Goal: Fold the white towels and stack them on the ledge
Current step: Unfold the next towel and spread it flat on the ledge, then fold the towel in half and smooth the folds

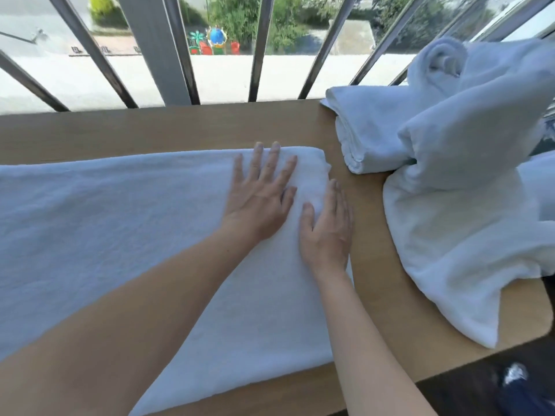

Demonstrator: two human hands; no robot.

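your left hand (pixel 259 196) and right hand (pixel 327 228) lie flat, fingers spread, on the towel (pixel 126 232); soft, limp, so grip its right edge.

We count three white towels: one spread towel (pixel 135 235) at centre, one folded towel (pixel 369 130) upper right, one crumpled towel (pixel 465 220) at right. Two hands, left hand (pixel 259 193) and right hand (pixel 327 229); one wooden ledge (pixel 150 130).

Bare forearms, unadorned hands (pixel 261 196)
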